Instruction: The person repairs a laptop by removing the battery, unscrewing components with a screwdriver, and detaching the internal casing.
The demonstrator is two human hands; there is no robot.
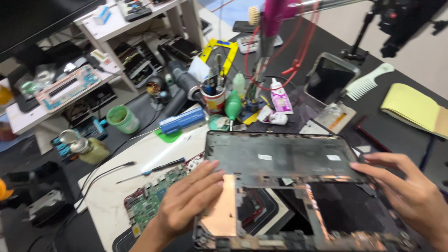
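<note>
A dark grey laptop bottom case [284, 158] with a copper foil patch [223, 210] lies tilted in front of me. My left hand [186, 200] grips its left side, fingers spread over the inner face near the copper patch. My right hand [410, 191] holds its right edge, fingertips on the rim. Under the case, to the left, a green circuit board [151, 200] lies on a white mat [126, 163].
A blue-handled screwdriver [182, 120], a thin screwdriver [154, 169], a cup of tools [213, 95], a green bulb blower [233, 105], a glue tube [280, 95], a phone [330, 77], a white comb [368, 81], a yellow notepad [415, 109], a green tub [122, 119] and a white shelf [140, 21].
</note>
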